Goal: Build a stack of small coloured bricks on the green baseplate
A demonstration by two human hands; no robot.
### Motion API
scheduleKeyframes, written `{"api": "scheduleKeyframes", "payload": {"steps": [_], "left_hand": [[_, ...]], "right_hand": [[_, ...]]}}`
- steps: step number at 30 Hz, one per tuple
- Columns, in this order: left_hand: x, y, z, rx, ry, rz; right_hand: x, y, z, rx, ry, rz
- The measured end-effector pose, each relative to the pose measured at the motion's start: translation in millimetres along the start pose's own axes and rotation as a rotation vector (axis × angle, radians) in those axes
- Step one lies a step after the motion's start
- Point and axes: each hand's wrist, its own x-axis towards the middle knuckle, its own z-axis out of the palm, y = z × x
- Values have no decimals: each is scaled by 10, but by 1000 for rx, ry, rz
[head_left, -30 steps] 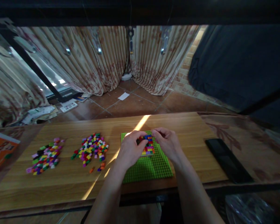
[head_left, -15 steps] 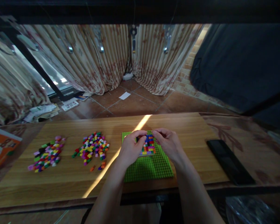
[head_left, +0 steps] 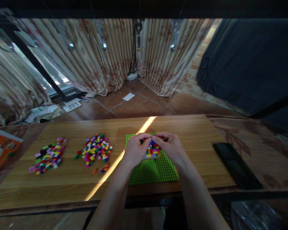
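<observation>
A green studded baseplate (head_left: 153, 174) lies on the wooden table. On its upper part sits a low multicoloured block of small toy bricks (head_left: 153, 153), with blue, red, orange and lilac showing. My left hand (head_left: 135, 150) is closed in a pinch above the block's left side. My right hand (head_left: 170, 147) comes from the right, its thumb and fingers pinched over the block's far edge. The fingertips of both hands meet there, and whatever they pinch is too small and hidden to name. Part of the block is covered by the fingers.
Two heaps of loose toy bricks, a middle heap (head_left: 96, 148) and a left heap (head_left: 50, 155), lie on the table (head_left: 72, 188). Several bricks lie nearer its front edge. A black phone (head_left: 236, 165) rests at the right, an orange box (head_left: 2, 148) at the far left.
My right hand has moved left, bringing its fingertips from beside the brick block to meet those of my left hand. The left hand has hardly moved.
</observation>
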Motion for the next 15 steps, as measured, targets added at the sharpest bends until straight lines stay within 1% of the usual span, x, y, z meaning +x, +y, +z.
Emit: {"api": "scheduleKeyframes", "payload": {"steps": [3,9,15], "left_hand": [[5,-27,11,-51,-9,-27],[23,-113,50,-176,27,-119],[15,-147,87,-168,29,-96]], "right_hand": [[13,22,11,-19,15,-8],[22,-3,21,-88,38,-38],[24,19,-18,-91,33,8]]}}
